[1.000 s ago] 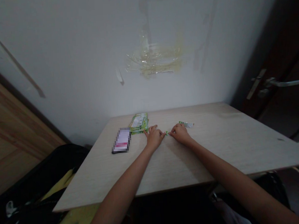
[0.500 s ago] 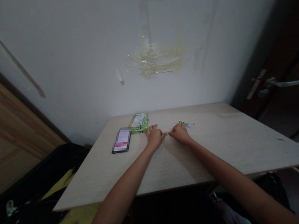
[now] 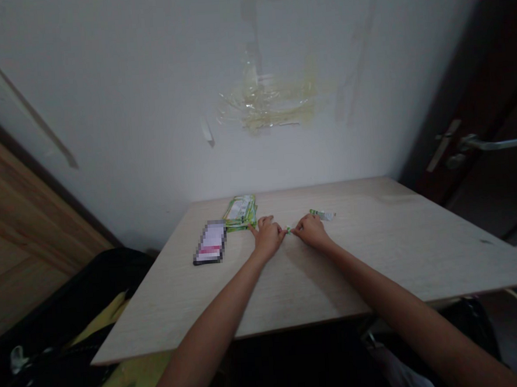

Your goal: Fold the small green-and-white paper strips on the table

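Between my two hands, low over the table, is a small green-and-white piece point(image 3: 288, 230), perhaps folded paper or wrapper; its exact kind is too small to make out. My left hand point(image 3: 267, 238) pinches its left end between thumb and finger, the other fingers partly spread. At the opposite end my right hand point(image 3: 312, 231) has its fingertips pressed together on it. Just beyond the right hand lies a green-and-white printed strip point(image 3: 323, 214). A stack of green-and-white printed packets point(image 3: 241, 209) lies beyond my left hand.
A phone point(image 3: 210, 242) with a blurred screen lies left of my hands, against the packets. The pale wooden table point(image 3: 393, 249) meets a white wall point(image 3: 148, 107) patched with clear tape point(image 3: 274, 102). A dark door with a metal handle point(image 3: 496, 143) stands at the right.
Both hands stay almost in place, still at the small piece. My right fingertips have shifted very slightly away from the left hand, and a little more of the piece shows.
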The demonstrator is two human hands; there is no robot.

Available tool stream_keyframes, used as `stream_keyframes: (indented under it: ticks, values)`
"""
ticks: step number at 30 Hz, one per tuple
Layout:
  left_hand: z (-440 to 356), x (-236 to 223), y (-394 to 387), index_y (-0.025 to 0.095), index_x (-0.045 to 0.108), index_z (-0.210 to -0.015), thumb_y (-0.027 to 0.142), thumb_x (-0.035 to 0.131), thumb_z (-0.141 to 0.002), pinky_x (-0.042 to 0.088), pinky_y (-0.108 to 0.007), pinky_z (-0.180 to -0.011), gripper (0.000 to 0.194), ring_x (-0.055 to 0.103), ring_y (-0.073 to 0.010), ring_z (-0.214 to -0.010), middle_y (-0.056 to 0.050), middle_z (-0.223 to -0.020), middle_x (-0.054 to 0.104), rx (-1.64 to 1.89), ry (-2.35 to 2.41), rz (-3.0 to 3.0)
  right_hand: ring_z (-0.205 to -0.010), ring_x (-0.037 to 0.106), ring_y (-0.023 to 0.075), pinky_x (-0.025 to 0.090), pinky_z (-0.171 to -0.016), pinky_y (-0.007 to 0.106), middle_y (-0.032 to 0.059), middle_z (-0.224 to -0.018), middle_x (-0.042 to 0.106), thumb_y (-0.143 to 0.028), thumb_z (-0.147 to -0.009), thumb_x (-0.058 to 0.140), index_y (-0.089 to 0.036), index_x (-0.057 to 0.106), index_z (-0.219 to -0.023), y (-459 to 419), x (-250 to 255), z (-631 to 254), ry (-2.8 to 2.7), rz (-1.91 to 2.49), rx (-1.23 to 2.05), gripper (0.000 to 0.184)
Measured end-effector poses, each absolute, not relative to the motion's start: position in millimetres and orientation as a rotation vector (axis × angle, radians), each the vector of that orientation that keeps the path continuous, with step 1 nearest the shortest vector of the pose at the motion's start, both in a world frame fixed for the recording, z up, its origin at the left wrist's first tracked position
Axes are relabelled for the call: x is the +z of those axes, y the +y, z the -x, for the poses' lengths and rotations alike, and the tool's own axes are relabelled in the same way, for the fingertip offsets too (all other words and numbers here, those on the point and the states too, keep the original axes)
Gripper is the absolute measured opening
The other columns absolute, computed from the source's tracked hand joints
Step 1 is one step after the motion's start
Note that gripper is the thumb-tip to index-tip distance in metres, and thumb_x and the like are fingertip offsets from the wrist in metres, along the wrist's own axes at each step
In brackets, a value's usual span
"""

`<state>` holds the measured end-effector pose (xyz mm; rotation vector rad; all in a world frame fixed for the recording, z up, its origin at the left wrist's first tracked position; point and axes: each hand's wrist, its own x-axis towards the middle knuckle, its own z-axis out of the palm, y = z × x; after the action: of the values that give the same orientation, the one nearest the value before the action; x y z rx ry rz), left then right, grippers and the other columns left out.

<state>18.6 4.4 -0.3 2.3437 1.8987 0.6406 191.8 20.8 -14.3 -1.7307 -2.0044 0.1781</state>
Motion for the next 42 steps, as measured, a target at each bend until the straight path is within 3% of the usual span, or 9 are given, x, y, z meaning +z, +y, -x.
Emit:
stream_keyframes:
  ticks: [23,29,42]
  values:
    - [-17,-3,5,0.023,0.072,-0.091,0.04,0.06,-0.093,0.017,-0.075,-0.112,0.02,0.035,-0.0328,-0.14,-0.008,-0.147,0.053,0.609,1.882,-2.43,-0.117,0.05,0.0287,0.037,-0.099,0.036,0.0137,-0.114,0.065,-0.043,-0.089,0.066,-0.019,0.074,-0.092,10,-5,-188,-2.006,1.818,0.235,0.026]
    - [-13,-4,6,0.032,0.069,-0.111,0.042,0.062,-0.092,0.019,-0.069,-0.113,0.023,0.036,-0.0299,-0.139,-0.006,-0.145,0.053,0.681,1.813,-2.415,-0.116,0.049,0.0277,0.035,-0.1,0.036,0.013,-0.116,0.063,-0.043,-0.09,0.065,-0.019,0.073,-0.096,10,-6,-191,-2.029,1.796,0.236,0.026]
    - [-11,-3,8,0.038,0.079,-0.097,0.047,0.067,-0.088,0.018,-0.065,-0.115,0.018,0.039,-0.0317,-0.136,-0.002,-0.144,0.056,0.719,1.814,-2.275,-0.116,0.051,0.0265,0.035,-0.101,0.036,0.0125,-0.118,0.061,-0.045,-0.093,0.061,-0.021,0.073,-0.1,7,-7,-191,-2.077,1.754,0.215,0.027]
